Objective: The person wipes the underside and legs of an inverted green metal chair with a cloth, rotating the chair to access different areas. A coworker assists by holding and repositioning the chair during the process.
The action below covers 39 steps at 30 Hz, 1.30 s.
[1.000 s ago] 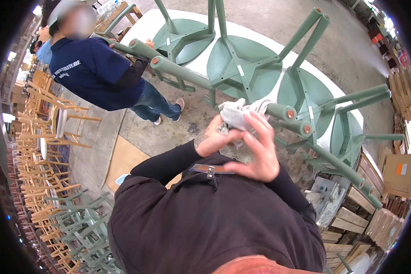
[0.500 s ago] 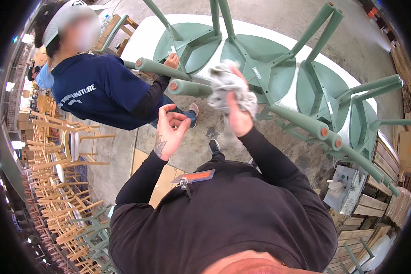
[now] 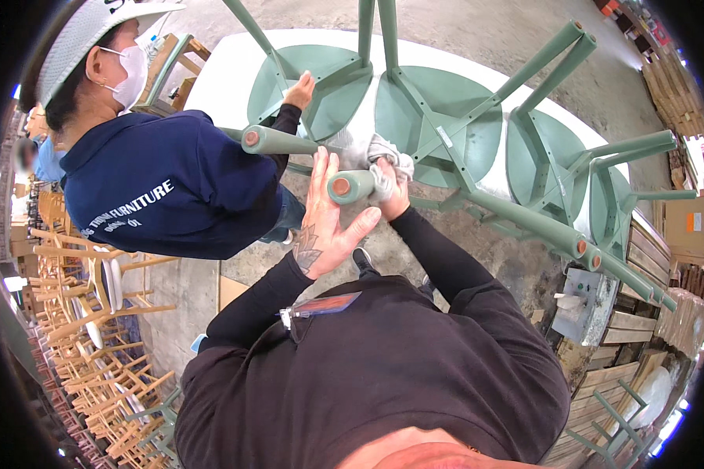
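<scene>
My right hand point(image 3: 393, 195) grips a crumpled pale grey rag point(image 3: 389, 156). It presses the rag round a green furniture leg point(image 3: 352, 186), just behind the leg's brown end cap. My left hand point(image 3: 325, 223) is open, fingers stretched and thumb apart, beside that leg's end. A second green leg point(image 3: 278, 141) runs just beyond my left fingertips. These legs belong to upturned green furniture, stools or small tables, with round tops point(image 3: 438, 94) and crossed braces. The tops lie on a white-covered table point(image 3: 446, 55).
At the left a co-worker in a navy shirt point(image 3: 180, 180) stands close, with a hand point(image 3: 299, 90) over the leftmost green piece. Wooden chair frames point(image 3: 94, 313) crowd the left side. A grey metal box point(image 3: 579, 306), wooden slats point(image 3: 602, 391) and cardboard point(image 3: 684, 230) are at the right.
My right hand has brought the rag down against the leg. My left hand has moved right and up, its curled fingers now straightened. The co-worker's hand has risen slightly.
</scene>
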Each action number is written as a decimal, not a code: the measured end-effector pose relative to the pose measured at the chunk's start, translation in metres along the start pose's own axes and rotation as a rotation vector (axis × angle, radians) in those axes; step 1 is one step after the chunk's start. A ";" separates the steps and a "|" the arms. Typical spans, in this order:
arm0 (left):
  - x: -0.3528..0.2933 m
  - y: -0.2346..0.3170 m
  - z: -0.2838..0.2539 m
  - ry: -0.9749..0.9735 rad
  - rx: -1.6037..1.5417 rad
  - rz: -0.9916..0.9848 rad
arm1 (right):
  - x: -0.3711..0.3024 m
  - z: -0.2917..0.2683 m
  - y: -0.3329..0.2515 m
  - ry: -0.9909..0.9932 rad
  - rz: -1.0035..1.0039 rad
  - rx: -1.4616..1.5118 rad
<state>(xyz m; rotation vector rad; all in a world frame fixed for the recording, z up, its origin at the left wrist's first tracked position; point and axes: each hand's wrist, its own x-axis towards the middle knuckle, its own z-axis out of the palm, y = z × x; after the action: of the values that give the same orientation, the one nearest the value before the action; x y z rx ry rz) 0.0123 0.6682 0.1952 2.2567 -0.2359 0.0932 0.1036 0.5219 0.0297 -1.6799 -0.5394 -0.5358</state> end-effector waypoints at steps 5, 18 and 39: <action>-0.004 0.008 -0.007 0.019 -0.134 0.095 | 0.026 0.000 -0.068 -0.071 -0.030 0.357; 0.036 0.007 -0.002 0.292 -0.257 0.480 | -0.001 -0.025 0.007 -0.226 -0.205 -0.638; 0.043 0.001 0.016 0.214 -0.798 0.209 | 0.130 -0.110 0.214 -0.735 0.063 -0.665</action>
<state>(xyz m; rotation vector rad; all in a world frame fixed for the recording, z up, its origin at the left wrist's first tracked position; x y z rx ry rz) 0.0543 0.6493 0.1923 1.4133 -0.3241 0.2932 0.3312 0.3869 -0.0368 -2.5377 -0.8883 -0.0100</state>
